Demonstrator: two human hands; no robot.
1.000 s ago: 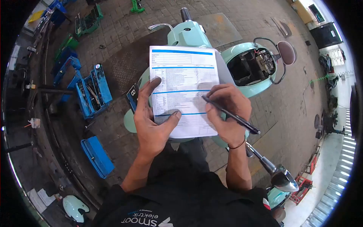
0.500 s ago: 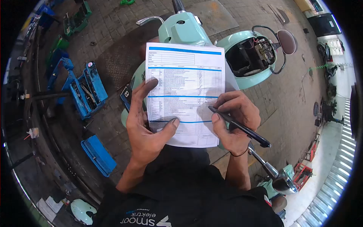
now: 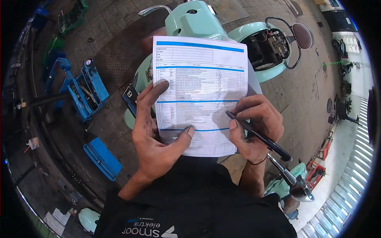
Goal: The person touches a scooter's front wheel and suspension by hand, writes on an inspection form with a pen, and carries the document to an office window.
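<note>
A printed form (image 3: pixel 198 87) with blue bands and rows of small text lies face up in front of my chest. My left hand (image 3: pixel 160 139) grips its left side, with the thumb on the front of the sheet and a fingertip at the left edge. A black pen (image 3: pixel 268 141) is pinched in my right hand (image 3: pixel 260 129), its tip close to the right part of the form, near the lower rows. Whether the tip touches the paper I cannot tell. Marks run down a column on the form's right side.
Behind the form stands a mint-green scooter (image 3: pixel 194 22) with an open compartment (image 3: pixel 266 49) and a round mirror (image 3: pixel 302 35). An open blue toolbox (image 3: pixel 89 91) and a closed blue box (image 3: pixel 102 158) sit at the left. Another mirror (image 3: pixel 301 190) is near my right forearm.
The form appears larger, and my right hand with the pen has shifted right and slightly down in view. The scooter and toolboxes sit higher in view. Both hands keep their holds.
</note>
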